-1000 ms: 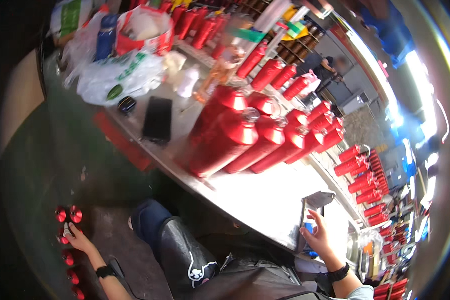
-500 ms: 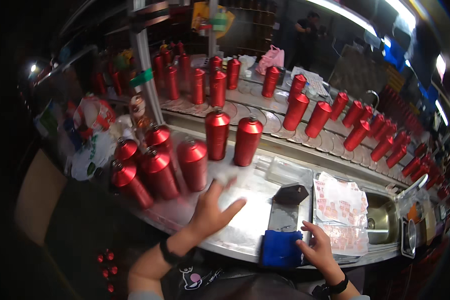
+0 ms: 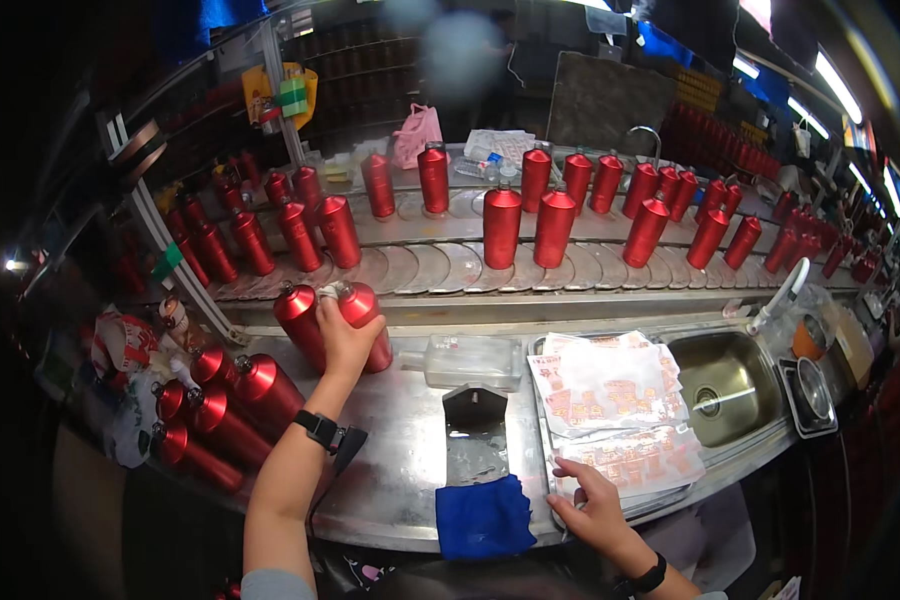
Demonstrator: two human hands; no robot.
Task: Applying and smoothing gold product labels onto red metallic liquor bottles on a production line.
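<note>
My left hand (image 3: pixel 348 342) reaches to the back left of the metal counter, its fingers wrapped round the upper part of a red metallic bottle (image 3: pixel 378 348). Something small and white (image 3: pixel 328 292) shows at its fingertips; I cannot make out what it is. Another red bottle (image 3: pixel 300 325) stands close on its left. Over the front edge of the counter, my right hand (image 3: pixel 595 510) hovers with fingers apart, holding nothing. It is nearest to printed sheets (image 3: pixel 610 395) on a tray. Left of it, a blue cloth (image 3: pixel 485 515) hangs over the edge.
Several red bottles (image 3: pixel 270 395) cluster at the left. A clear container (image 3: pixel 470 360) and a black block (image 3: pixel 475 408) sit mid-counter. A sink (image 3: pixel 720 390) lies right. Behind runs a conveyor (image 3: pixel 430 268) of overlapping plates carrying more red bottles.
My left hand has moved away from me onto a red bottle and closed round it. My right hand stays open near the sheets. The whole view has swung to the right.
</note>
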